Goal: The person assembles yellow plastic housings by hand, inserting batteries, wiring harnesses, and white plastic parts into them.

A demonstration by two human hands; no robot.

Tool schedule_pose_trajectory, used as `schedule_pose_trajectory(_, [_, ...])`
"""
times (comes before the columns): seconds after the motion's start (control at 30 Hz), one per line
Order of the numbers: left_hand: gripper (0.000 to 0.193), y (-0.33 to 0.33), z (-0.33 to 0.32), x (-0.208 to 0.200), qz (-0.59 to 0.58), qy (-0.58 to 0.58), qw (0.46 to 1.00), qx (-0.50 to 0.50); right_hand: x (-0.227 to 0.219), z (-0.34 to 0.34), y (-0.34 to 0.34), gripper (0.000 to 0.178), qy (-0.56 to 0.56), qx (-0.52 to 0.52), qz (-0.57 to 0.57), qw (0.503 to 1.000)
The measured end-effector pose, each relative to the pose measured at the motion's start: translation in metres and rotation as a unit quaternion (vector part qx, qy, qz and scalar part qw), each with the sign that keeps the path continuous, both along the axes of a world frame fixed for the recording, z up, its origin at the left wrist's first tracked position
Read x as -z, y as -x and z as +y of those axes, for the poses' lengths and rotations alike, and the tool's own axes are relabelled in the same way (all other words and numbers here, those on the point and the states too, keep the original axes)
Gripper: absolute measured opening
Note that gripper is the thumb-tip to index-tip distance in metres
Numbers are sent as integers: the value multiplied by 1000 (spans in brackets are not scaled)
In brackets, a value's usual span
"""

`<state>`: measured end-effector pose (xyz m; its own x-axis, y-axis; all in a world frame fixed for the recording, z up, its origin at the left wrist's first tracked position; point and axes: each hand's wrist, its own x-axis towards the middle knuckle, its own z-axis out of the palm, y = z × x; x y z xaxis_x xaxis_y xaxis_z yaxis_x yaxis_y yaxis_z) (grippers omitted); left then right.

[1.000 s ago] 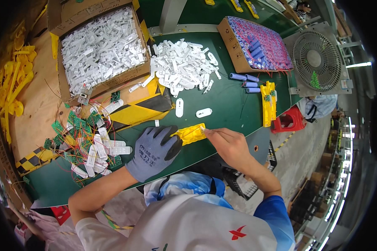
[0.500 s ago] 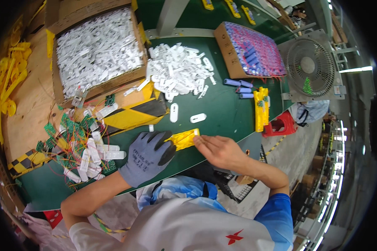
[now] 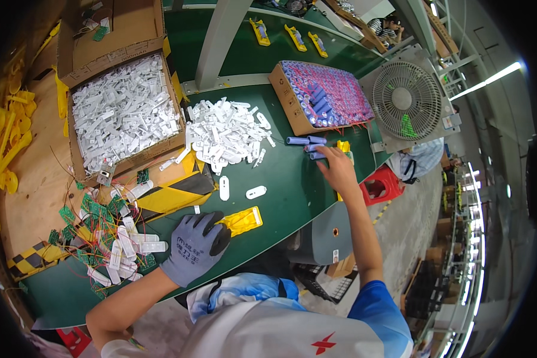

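My left hand (image 3: 196,247), in a grey glove with dark fingertips, grips the left end of a yellow plastic holder (image 3: 244,221) near the table's front edge. The holder lies tilted on the green tabletop, its right end uncovered. My bare right hand (image 3: 340,172) reaches to several loose purple cylindrical battery cells (image 3: 298,141). Its thumb and fingers are apart, with the fingertips at the nearest cells; no cell is clearly held. Behind this hand, another yellow holder (image 3: 343,146) is partly hidden. Two white oval plastic covers (image 3: 224,188) lie beyond the gripped holder.
White plastic parts fill a carton (image 3: 125,113) and form a pile (image 3: 227,134) beside it. Wired green circuit boards (image 3: 104,212) tangle at left. Purple cells pack another carton (image 3: 325,95), near a fan (image 3: 407,98). A metal post (image 3: 218,48) rises behind; a red stool (image 3: 383,185) stands at right.
My right hand has left the yellow holder's right end and moved right and away to the loose cells. The left hand keeps its hold. The whole view has shifted.
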<state>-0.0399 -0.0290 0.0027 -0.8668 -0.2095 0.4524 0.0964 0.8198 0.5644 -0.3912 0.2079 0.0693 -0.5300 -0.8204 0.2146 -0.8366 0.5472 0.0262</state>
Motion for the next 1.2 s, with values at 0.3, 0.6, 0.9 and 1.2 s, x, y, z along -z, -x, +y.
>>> schedule_pose_trajectory(0.3, [24,-2,-1,-2,-12,-3,1000,-10,-12,-18,-51,42,-42,-133,-57,989])
schedule_pose_trajectory(0.6, [30,-1,-2,4,8,-4,1000,12,61,-44,-166,23,272,-155,-440,841])
schedule_pose_trajectory(0.9, [33,-4,-1,5,4,-1,1000,21,33,-59,-161,30,147,-304,-246,909])
schedule_pose_trajectory(1.2, [46,-8,3,9,-45,-22,998,32,55,-62,-169,34,246,-297,-241,891])
